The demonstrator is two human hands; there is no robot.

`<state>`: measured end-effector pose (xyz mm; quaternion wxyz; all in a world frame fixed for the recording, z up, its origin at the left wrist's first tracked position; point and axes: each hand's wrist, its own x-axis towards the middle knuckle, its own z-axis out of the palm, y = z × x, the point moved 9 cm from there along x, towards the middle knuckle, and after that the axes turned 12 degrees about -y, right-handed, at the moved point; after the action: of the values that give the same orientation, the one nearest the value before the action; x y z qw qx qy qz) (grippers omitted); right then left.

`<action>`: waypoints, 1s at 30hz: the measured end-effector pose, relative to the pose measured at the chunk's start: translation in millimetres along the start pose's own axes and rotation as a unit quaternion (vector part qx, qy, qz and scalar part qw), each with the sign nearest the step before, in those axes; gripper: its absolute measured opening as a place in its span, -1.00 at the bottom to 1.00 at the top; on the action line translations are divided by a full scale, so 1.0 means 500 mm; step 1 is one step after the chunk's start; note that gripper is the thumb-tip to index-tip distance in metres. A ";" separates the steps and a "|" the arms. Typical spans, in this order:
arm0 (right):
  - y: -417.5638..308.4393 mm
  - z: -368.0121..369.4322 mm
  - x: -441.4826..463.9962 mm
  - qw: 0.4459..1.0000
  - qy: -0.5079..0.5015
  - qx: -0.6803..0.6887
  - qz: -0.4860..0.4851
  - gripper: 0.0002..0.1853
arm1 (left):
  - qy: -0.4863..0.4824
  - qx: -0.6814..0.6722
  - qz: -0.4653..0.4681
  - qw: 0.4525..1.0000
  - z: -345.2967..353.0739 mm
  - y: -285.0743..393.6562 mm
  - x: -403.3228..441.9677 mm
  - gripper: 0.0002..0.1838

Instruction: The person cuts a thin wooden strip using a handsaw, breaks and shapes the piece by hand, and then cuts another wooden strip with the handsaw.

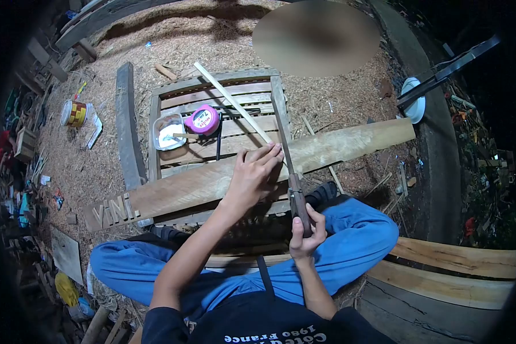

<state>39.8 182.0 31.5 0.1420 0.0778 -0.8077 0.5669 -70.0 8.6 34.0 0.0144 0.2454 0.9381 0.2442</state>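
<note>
My left hand (253, 173) presses a thin pale wood strip (232, 102) down near its lower end, over a long wooden board (350, 144). Closed round the dark wooden handle of a saw (297, 198) is my right hand (308, 232). The narrow blade points away from me and passes just right of my left fingertips, by the strip's end. Small wood letters (116, 210) stand on the board's left end. Behind the board, a slatted wooden crate (274, 94) carries a pink tape measure (205, 119) and a clear tub (169, 132) with white contents.
A tin (74, 113) sits on the shavings-covered ground at the left, near a curved dark beam (131, 126). Thick planks (453, 258) lie at the lower right. A white round lid or dish (414, 100) is beyond the board's right end. My crossed legs are below.
</note>
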 end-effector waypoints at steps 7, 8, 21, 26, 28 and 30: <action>0.026 -0.006 -0.013 0.999 -0.018 0.003 0.040 -0.56 | 0.010 -0.024 0.002 1.000 -0.002 0.002 0.000 -0.04; 0.032 -0.008 -0.019 0.999 -0.011 0.007 0.037 -0.56 | 0.019 -0.026 0.004 0.999 -0.004 0.004 -0.002 -0.04; 0.021 -0.025 0.009 0.989 -0.008 0.085 0.118 -0.61 | 0.033 -0.024 0.000 0.999 0.002 0.007 -0.005 -0.04; 0.079 -0.014 -0.041 0.994 0.030 0.078 0.067 -0.60 | 0.030 -0.020 0.005 0.999 -0.001 0.007 -0.004 -0.06; 0.079 -0.011 -0.039 0.994 0.029 0.082 0.072 -0.60 | 0.028 -0.019 0.004 0.999 0.000 0.004 0.000 -0.06; 0.081 -0.012 -0.043 0.994 0.021 0.078 0.080 -0.59 | 0.024 -0.020 0.001 1.000 0.006 0.006 -0.004 -0.06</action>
<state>49.3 200.7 -9.7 0.1069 0.0121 -0.7613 0.6394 -66.4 11.5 32.5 -0.0038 0.2397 0.9329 0.2686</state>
